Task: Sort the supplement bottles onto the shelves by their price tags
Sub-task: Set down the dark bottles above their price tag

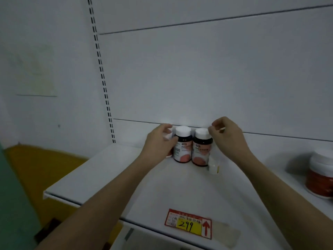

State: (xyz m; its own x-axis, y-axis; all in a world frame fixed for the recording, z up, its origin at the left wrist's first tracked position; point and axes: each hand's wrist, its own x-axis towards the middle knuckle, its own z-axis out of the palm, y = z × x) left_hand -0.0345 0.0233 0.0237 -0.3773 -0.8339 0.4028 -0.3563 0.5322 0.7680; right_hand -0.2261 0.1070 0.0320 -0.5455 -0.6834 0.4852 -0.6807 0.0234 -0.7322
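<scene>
Bottles (182, 144) look light, slick plastic | grab mid-body, not caps | left hand (159, 141) wraps one bottle | right hand (224, 134) fingers curled, holding nothing I can see

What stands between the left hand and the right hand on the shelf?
In the head view, two dark bottles with white caps, one beside the other, stand between the left hand and the right hand.

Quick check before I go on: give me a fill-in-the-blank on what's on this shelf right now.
1. The yellow price tag reads ____.
2. The two dark bottles side by side have ____ caps.
3. The arrow on the tag points ____.
4. The large red-labelled jar stands toward the shelf's ____ end.

Missing words: 299; white; up; right
</scene>
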